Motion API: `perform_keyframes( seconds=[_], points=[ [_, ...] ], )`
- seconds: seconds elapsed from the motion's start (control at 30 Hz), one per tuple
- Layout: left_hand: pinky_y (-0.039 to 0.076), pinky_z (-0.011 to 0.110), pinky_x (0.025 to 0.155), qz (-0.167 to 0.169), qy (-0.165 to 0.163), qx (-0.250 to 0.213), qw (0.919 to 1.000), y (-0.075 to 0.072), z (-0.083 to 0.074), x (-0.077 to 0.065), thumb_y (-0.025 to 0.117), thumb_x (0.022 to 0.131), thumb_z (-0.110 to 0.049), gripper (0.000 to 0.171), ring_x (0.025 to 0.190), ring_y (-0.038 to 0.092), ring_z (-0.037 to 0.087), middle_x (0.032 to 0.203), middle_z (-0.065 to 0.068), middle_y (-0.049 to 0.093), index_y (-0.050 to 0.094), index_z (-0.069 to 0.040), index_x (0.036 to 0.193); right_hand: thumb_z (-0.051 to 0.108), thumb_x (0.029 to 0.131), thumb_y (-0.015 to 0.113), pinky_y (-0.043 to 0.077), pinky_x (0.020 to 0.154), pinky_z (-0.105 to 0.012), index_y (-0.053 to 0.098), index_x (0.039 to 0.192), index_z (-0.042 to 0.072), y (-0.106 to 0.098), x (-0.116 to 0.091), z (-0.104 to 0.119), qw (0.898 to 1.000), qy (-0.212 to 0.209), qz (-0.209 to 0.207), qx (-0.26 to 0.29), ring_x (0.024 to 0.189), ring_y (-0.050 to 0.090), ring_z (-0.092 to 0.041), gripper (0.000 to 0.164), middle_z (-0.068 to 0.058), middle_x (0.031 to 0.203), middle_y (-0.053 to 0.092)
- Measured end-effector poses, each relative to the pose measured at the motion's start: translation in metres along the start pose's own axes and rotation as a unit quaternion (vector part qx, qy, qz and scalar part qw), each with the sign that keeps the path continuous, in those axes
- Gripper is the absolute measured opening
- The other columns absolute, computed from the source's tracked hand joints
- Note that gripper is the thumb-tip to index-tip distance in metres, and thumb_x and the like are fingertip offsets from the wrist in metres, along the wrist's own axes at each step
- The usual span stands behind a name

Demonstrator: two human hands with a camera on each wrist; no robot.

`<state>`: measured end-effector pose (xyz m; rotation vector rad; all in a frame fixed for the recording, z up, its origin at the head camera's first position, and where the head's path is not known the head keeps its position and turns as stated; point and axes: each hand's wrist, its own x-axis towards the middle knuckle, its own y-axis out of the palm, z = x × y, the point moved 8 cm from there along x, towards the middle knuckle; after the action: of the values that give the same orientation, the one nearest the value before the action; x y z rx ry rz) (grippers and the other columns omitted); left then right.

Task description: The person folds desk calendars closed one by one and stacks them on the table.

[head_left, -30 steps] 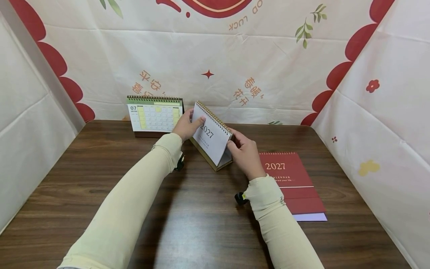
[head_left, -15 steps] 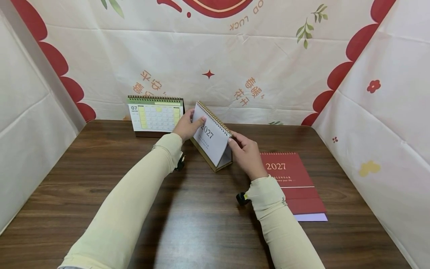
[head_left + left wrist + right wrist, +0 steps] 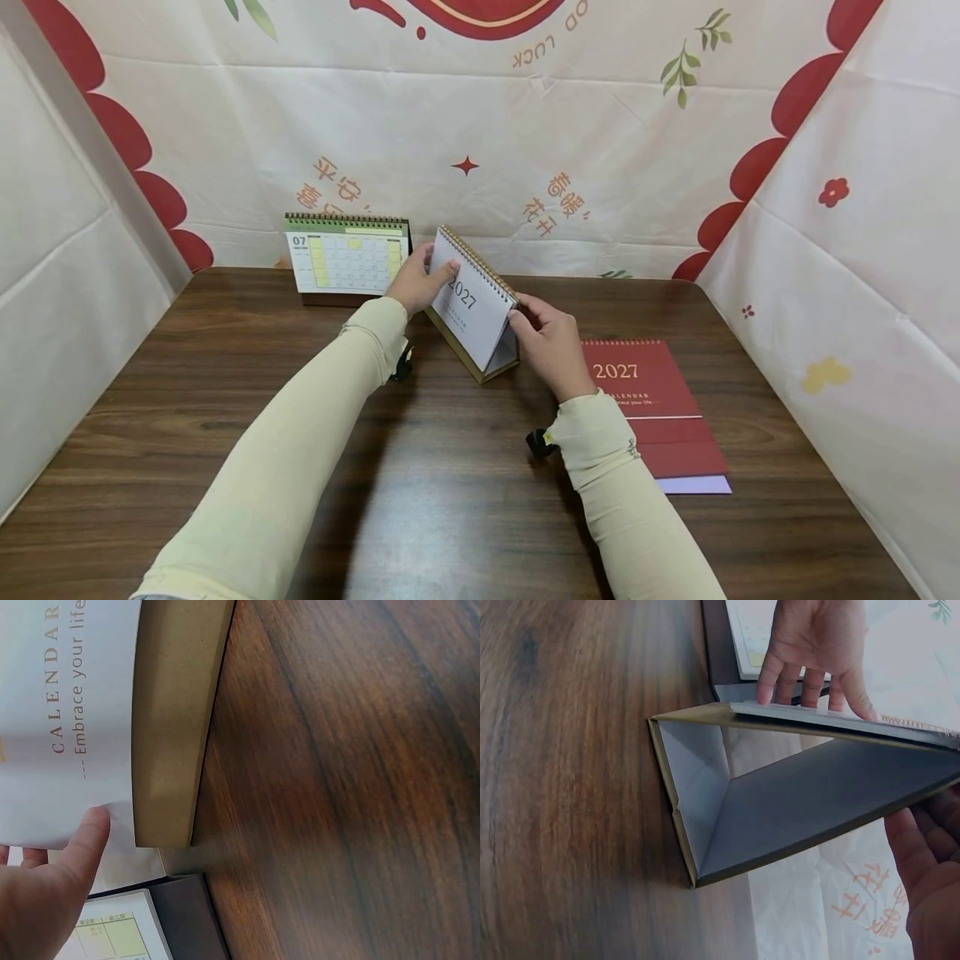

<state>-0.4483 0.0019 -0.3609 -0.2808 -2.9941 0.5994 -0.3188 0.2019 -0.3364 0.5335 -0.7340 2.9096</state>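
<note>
A white 2027 desk calendar (image 3: 472, 304) with a gold-brown stand stands propped as a triangle on the table, turned at an angle. My left hand (image 3: 422, 282) holds its left end, the thumb lying on the front page and the other fingers behind. At the opposite end my right hand (image 3: 551, 342) pinches the upper corner near the ring binding, thumb in front. In the right wrist view the hollow stand (image 3: 697, 772) shows from its side, standing on the wood. Part of the calendar's back is hidden in the head view.
A green-topped desk calendar (image 3: 348, 254) showing 07 stands at the back left, close to my left hand. A red 2027 calendar (image 3: 675, 446) lies flat at the right, partly under my right forearm. A printed cloth (image 3: 465, 108) hangs behind the wooden table (image 3: 450, 500).
My right hand has shifted very slightly to the right. The white calendar and my left hand stay practically where they were.
</note>
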Motion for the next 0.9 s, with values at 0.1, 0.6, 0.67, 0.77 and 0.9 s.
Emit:
perform_keyframes(
  seconds=[0.1,0.6,0.67,0.77,0.9],
  points=[
    [0.041,0.042,0.104,0.001,0.001,-0.001,1.0000,0.0001,0.0007,-0.0003,0.058,0.098,-0.044,0.067,0.125,0.049,0.025,0.144,0.010,0.047,0.033,-0.013,0.153,0.025,0.101,0.060,0.053,0.080,-0.035,0.069,0.126,0.009,-0.0007,0.0014,-0.0022,1.000,-0.002,0.005,0.005,0.098,0.064,-0.017,0.031,-0.008,0.114,0.071],
    [0.040,0.041,0.105,0.002,0.000,0.004,1.0000,-0.0009,0.0008,-0.0002,0.058,0.098,-0.045,0.070,0.128,0.047,0.025,0.147,0.010,0.045,0.031,-0.012,0.153,0.030,0.101,0.058,0.050,0.067,-0.032,0.073,0.118,0.011,-0.0021,-0.0013,-0.0006,0.998,-0.025,-0.048,-0.010,0.082,0.062,-0.016,0.030,-0.005,0.104,0.073],
    [0.040,0.041,0.105,0.002,-0.001,0.006,1.0000,-0.0008,0.0012,-0.0007,0.058,0.098,-0.046,0.070,0.128,0.047,0.025,0.147,0.010,0.045,0.031,-0.012,0.154,0.028,0.101,0.059,0.053,0.071,-0.032,0.071,0.122,0.012,-0.0014,-0.0023,0.0008,0.998,-0.036,-0.048,-0.015,0.086,0.064,-0.015,0.029,-0.005,0.108,0.073],
    [0.039,0.041,0.105,0.001,0.001,0.007,1.0000,-0.0005,0.0007,-0.0014,0.058,0.098,-0.046,0.071,0.128,0.047,0.025,0.146,0.011,0.045,0.031,-0.012,0.153,0.023,0.099,0.062,0.055,0.074,-0.031,0.069,0.125,0.012,-0.0002,-0.0030,0.0029,0.998,-0.051,-0.043,-0.012,0.091,0.066,-0.014,0.030,-0.005,0.111,0.072],
    [0.040,0.041,0.105,0.000,0.006,0.006,1.0000,-0.0006,-0.0016,-0.0029,0.058,0.098,-0.046,0.070,0.127,0.048,0.025,0.145,0.011,0.046,0.032,-0.011,0.153,0.020,0.097,0.063,0.054,0.069,-0.028,0.072,0.118,0.010,-0.0007,-0.0018,0.0042,0.997,-0.049,-0.049,-0.014,0.086,0.066,-0.014,0.025,-0.006,0.105,0.073]
  ],
)
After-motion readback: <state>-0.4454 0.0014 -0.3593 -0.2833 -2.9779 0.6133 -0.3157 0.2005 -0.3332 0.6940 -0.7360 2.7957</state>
